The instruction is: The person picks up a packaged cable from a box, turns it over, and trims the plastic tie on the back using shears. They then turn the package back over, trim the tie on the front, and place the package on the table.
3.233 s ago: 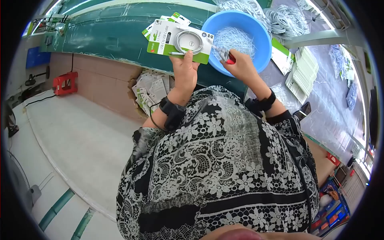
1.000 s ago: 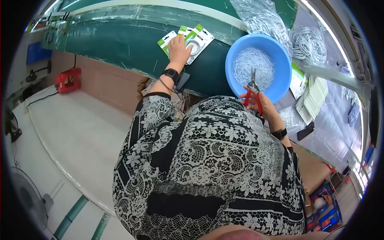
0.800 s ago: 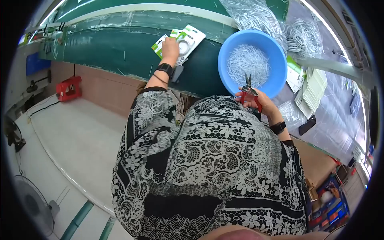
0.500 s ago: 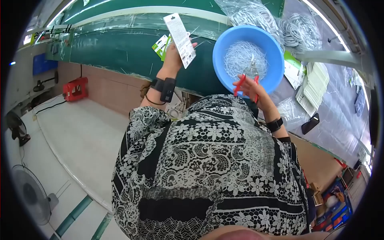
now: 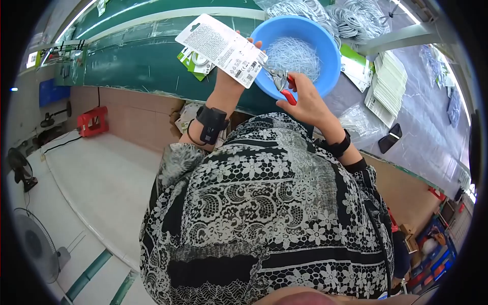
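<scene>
My left hand [image 5: 229, 85] is closed on a white printed packaging card [image 5: 219, 50], which hides most of the palm; fingertips show past its far edge. In my right hand [image 5: 310, 103] are red-handled cutting pliers [image 5: 279, 80], their metal jaws pointing at the card's right edge. Just beyond the pliers stands a blue basin [image 5: 333, 63] holding a heap of thin white strips [image 5: 292, 56]. On the green table left of my left hand lies a green and white card pack [image 5: 193, 62] with a coiled white cable on it.
Bundles of white cable [image 5: 356, 23] lie behind the basin. To its right are a green and white card [image 5: 356, 68], a stack of pale cards [image 5: 387, 89], a clear bag [image 5: 358, 122] and a black phone [image 5: 390, 138]. A grey bar [image 5: 401, 38] crosses the table's right side.
The card in my left hand has tilted flatter and come closer to the basin. My right hand has brought the pliers left from over the basin to the card's edge, fingers now wrapped round the handles.
</scene>
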